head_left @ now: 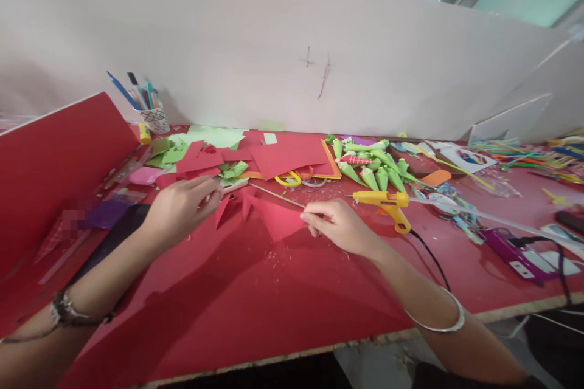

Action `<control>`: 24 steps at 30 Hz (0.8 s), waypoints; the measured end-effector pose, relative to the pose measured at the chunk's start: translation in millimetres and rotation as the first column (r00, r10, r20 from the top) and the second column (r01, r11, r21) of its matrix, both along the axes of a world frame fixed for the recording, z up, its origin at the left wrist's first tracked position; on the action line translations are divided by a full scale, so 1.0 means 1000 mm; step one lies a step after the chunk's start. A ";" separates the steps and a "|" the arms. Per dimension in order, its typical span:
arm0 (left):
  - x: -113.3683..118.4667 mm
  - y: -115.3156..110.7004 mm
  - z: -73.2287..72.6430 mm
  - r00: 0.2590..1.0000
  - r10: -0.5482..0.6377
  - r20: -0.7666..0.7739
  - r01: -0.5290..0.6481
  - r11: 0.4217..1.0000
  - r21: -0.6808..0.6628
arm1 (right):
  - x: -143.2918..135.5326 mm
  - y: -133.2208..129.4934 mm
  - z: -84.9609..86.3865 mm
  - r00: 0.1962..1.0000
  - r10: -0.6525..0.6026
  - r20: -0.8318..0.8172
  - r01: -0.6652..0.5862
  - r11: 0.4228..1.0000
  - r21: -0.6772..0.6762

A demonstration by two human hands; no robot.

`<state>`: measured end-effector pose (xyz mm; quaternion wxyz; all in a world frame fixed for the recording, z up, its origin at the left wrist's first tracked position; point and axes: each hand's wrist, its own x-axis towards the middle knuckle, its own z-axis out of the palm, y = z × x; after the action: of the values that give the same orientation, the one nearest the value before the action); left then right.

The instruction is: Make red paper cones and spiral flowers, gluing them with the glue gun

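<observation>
My left hand [180, 209] is closed, its fingers pinching a short, pale, narrow piece [235, 186] whose kind I cannot make out. My right hand [335, 225] pinches the near end of a thin tan stick [276, 194]. The stick slants up to the left, and its far end reaches the tip of the pale piece; whether they touch is unclear. Below the stick are a pointed red paper piece [280, 219] and folded red paper [246, 203]. To the right of my right hand lies a yellow glue gun [385, 199] with a long clear glue stick in its back.
Red paper sheets [292, 155], yellow-handled scissors [288, 179] and green paper cones [381, 164] lie behind my hands. A pen cup [155, 120] stands back left, near a red board [64, 152]. A purple power strip [513, 252] sits at right. A white partition [228, 42] closes the back.
</observation>
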<state>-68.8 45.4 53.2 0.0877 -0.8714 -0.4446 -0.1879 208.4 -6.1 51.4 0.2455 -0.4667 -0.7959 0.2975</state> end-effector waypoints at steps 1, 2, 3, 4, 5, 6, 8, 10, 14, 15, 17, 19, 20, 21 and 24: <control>0.005 -0.003 0.002 0.997 -0.067 0.050 0.070 0.996 -0.055 | -0.002 0.000 0.001 0.999 0.036 0.003 -0.036 0.999 0.005; 0.012 -0.007 0.004 0.985 -0.164 0.048 0.168 0.982 -0.091 | -0.003 0.001 0.002 0.997 0.075 0.004 -0.075 0.997 0.014; 0.018 -0.010 0.005 0.968 -0.251 0.018 0.252 0.962 -0.104 | -0.005 0.002 0.003 0.993 0.114 0.007 -0.114 0.993 0.026; 0.024 -0.013 0.006 0.952 -0.306 -0.011 0.302 0.944 -0.130 | -0.007 0.003 0.004 0.989 0.145 0.014 -0.145 0.988 0.046; 0.029 -0.016 0.006 0.939 -0.342 -0.046 0.331 0.930 -0.160 | -0.008 0.005 0.005 0.986 0.162 0.029 -0.163 0.983 0.080; 0.033 -0.018 0.005 0.930 -0.358 -0.080 0.339 0.922 -0.189 | -0.009 0.006 0.005 0.986 0.159 0.057 -0.165 0.977 0.132; 0.038 -0.021 0.003 0.931 -0.339 -0.137 0.303 0.924 -0.234 | -0.013 0.008 0.005 0.980 0.103 0.167 -0.150 0.943 0.297; 0.042 -0.025 0.002 0.939 -0.298 -0.175 0.252 0.937 -0.243 | -0.020 0.008 0.002 0.952 0.008 0.307 -0.165 0.857 0.488; 0.050 -0.033 0.000 0.931 -0.329 -0.158 0.283 0.924 -0.256 | -0.039 0.003 -0.006 0.908 -0.064 0.414 -0.262 0.684 0.681; 0.052 -0.034 0.000 0.927 -0.351 -0.134 0.309 0.914 -0.262 | -0.043 0.002 -0.008 0.915 -0.063 0.398 -0.257 0.670 0.697; 0.052 -0.035 -0.001 0.923 -0.377 -0.080 0.344 0.899 -0.271 | -0.045 0.002 -0.012 0.932 -0.064 0.357 -0.222 0.677 0.701; 0.049 -0.034 -0.002 0.927 -0.372 -0.048 0.345 0.895 -0.284 | -0.042 0.004 -0.017 0.944 -0.066 0.324 -0.187 0.701 0.688; 0.046 -0.033 -0.003 0.929 -0.366 -0.045 0.338 0.894 -0.293 | -0.038 0.006 -0.019 0.947 -0.068 0.313 -0.174 0.711 0.681; 0.042 -0.032 -0.004 0.932 -0.360 -0.049 0.330 0.894 -0.303 | -0.033 0.008 -0.022 0.950 -0.071 0.303 -0.162 0.718 0.677; 0.032 -0.028 -0.007 0.935 -0.346 -0.072 0.306 0.895 -0.325 | -0.016 0.016 -0.027 0.953 -0.121 0.277 -0.102 0.733 0.672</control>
<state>-37.0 17.2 46.7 -0.0540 -0.9467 -0.3093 -0.0716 192.7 10.0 24.4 0.2756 -0.3885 -0.8747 -0.0900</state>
